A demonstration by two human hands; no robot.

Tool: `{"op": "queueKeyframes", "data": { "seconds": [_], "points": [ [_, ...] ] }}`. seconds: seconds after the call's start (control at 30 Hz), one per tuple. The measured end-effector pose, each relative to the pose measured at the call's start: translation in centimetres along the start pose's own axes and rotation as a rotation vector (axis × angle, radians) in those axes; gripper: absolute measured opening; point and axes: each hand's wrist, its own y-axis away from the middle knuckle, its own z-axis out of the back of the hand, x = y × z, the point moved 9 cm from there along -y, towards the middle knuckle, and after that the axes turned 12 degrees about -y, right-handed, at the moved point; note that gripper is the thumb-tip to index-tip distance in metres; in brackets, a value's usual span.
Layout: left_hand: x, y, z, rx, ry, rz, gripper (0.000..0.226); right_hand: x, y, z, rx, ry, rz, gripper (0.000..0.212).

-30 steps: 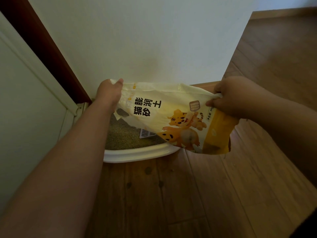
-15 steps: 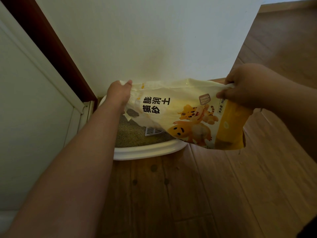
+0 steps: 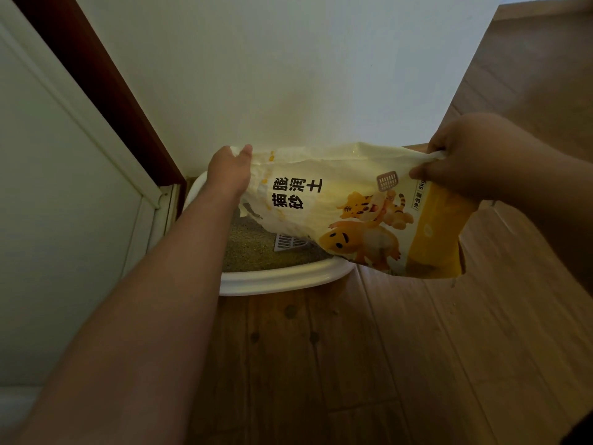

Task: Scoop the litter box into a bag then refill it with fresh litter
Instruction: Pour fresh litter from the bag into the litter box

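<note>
- Holding the litter bag (image 3: pixel 337 200) stretched sideways over the litter box (image 3: pixel 282 279), both hands carry it in the air; nothing of the bag visibly rests on the box rim.
- Left hand (image 3: pixel 229 173) grips the bag's left end, fingers curled behind the film and thumb laid over the top edge.
- Right hand (image 3: pixel 462 159) pinches the right end, bunching the film into a twisted ridge between thumb and curled fingers.
- Bag film looks thin and soft: it sags and creases between the two grips, so it probably will not keep any shape by itself and needs both ends supported.
- Its slack, flat look suggests little litter is left inside, so it likely handles light; any remaining grains would shift to the lowest corner.
- Glossy plastic is likely slippery, so a gathered fistful, as the right hand has, seems safer than a flat pinch.
- Where the mouth of the bag is I cannot tell; the lower right corner (image 3: pixel 449 268) hangs past the box over the floor (image 3: pixel 353 364), so spill there is a risk.
- Box sits on the floor against the wall (image 3: pixel 288 75), holding grainy litter (image 3: pixel 247 252), with a white slotted scoop (image 3: pixel 290 243) lying in it, partly hidden under the bag.
</note>
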Motion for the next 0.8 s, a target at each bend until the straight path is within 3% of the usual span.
{"op": "queueKeyframes", "data": {
  "seconds": [0.4,0.57,0.8],
  "points": [
    [-1.0,-0.8,0.5,0.013,-0.135,-0.02,0.051,-0.4,-0.4,0.3,-0.056,0.005,0.021,0.041],
    [-0.6,-0.8,0.8,0.074,-0.129,0.003,0.059,0.2,-0.1,0.4,-0.074,0.015,0.051,0.04],
    [1.0,-0.6,0.5,0.033,-0.05,0.033,0.053,1.6,0.5,0.4,-0.064,0.031,0.083,0.035]
  ]
}}
